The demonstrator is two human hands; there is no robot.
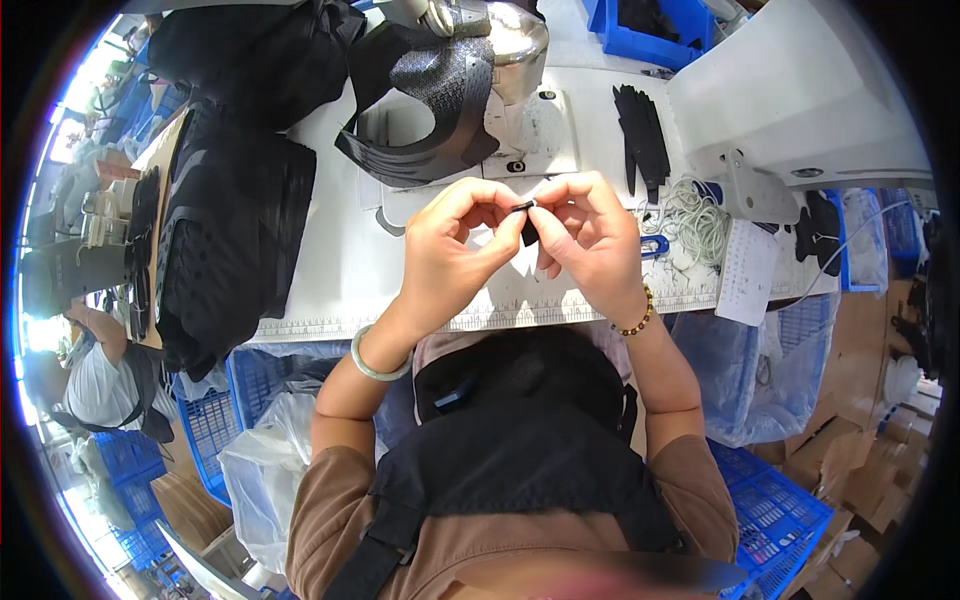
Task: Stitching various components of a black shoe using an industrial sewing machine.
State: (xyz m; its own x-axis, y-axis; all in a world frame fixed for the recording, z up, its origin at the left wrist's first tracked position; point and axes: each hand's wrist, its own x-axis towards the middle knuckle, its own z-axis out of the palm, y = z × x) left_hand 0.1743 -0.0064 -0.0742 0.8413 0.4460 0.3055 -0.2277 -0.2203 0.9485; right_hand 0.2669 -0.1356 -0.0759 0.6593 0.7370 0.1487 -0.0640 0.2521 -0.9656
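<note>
Small black piece: I found it (530, 232) at 1 o'clock of my view's centre, in the air above the table's (345, 275) near edge; its exact shape was too small for me to tell. I took the clock below around it.
Left hand: I watched the hand (455, 245) at 8 to 9 o'clock pinch the piece between thumb and index fingertips, with hardly a gap between them.
Right hand: the hand (595, 240) at 3 to 4 o'clock met it there, thumb and index tips closed on the same piece, the other fingers loosely curled.
Wrists: I saw a pale bangle (380, 365) on the left and a beaded bracelet (640, 318) on the right.
Machine: a polished metal machine head (520, 55) stood at 12 o'clock, and a large white housing (800, 95) at 2 to 3.
Perforated panel: this black part (445, 75), with a rounded cut-out, lay at 11 o'clock.
Dark stack: I had black pieces (240, 210) piled at 9 o'clock.
Strips: a bundle of black strips (643, 135) lay at 2 o'clock.
Cord: a pale tangle (693, 220) sat at 3 o'clock, the blue-handled tool (655, 247) just beside it.
Paper: a white sheet (745, 272) reached the table edge between 3 and 4.
Bins: I made out a blue bin (655, 40) at 1 o'clock and a blue crate (775, 515) near 5.
Co-worker: another person (105, 385) showed at 8 o'clock, well apart.
</note>
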